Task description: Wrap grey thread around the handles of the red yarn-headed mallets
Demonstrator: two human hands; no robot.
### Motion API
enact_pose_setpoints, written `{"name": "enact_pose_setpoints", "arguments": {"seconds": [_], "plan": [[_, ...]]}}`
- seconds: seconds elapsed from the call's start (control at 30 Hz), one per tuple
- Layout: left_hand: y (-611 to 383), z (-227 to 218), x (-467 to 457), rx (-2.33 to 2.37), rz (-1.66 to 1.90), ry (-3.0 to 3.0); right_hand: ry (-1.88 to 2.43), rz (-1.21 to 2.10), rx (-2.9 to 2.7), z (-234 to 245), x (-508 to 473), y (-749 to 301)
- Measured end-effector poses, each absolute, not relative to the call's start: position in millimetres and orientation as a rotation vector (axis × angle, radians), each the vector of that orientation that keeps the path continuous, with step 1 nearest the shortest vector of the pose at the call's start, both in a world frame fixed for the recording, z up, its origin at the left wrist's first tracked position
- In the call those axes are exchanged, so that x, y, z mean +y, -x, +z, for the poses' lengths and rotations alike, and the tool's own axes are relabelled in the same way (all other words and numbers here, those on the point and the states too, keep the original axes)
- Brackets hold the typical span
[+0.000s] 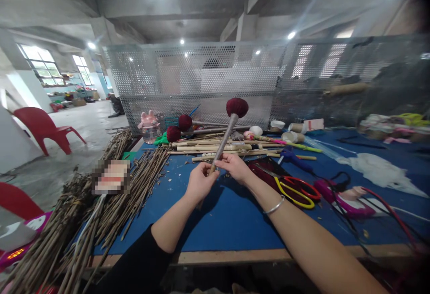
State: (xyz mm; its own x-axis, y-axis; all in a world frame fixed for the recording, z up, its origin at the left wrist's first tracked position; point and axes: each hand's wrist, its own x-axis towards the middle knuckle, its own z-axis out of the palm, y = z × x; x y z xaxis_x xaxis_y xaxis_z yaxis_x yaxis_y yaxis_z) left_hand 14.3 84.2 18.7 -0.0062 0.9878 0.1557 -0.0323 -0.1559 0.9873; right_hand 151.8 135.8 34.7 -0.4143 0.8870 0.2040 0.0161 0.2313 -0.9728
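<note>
A stick with a round dark red head (237, 107) and a grey wrapped shaft (225, 138) is held up at a slant above the table, head at the top. My left hand (200, 179) is closed around its lower end. The fingers of my right hand (234, 166) pinch the shaft just above that. Two similar dark red balls (185, 122) on sticks lie behind, to the left. Scissors (295, 192) with yellow and red handles rest by my right forearm, on a dark red cloth (265, 173). A blue glue gun (295, 158) lies beyond them.
Bundles of thin dry twigs (134, 195) cover the table's left side. Pale sticks (215, 147) lie across the middle. A purple device with cables (356, 204) and a clear plastic bag (379, 168) are at right. Perforated metal panels (195, 74) stand along the back; a red chair (47, 126) is left.
</note>
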Motion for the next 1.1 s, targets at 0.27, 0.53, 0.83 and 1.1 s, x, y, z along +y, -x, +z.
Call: {"name": "enact_pose_setpoints", "arguments": {"seconds": [0.27,0.53,0.83,1.1], "plan": [[-7.9,26.7,82.1,0.738,0.872,-0.988,0.788,1.577,-1.709,42.3,130.7,-159.5],[-1.7,21.2,87.4,1.147,1.118,-1.504,0.893,1.461,-1.743,40.7,130.2,-152.4],[6.7,34.2,82.9,0.768,0.776,-1.185,0.727,1.747,-1.678,35.3,131.0,-157.6],[6.7,31.5,85.4,0.834,0.884,-1.213,0.682,1.815,-1.620,34.6,132.4,-161.5]]}}
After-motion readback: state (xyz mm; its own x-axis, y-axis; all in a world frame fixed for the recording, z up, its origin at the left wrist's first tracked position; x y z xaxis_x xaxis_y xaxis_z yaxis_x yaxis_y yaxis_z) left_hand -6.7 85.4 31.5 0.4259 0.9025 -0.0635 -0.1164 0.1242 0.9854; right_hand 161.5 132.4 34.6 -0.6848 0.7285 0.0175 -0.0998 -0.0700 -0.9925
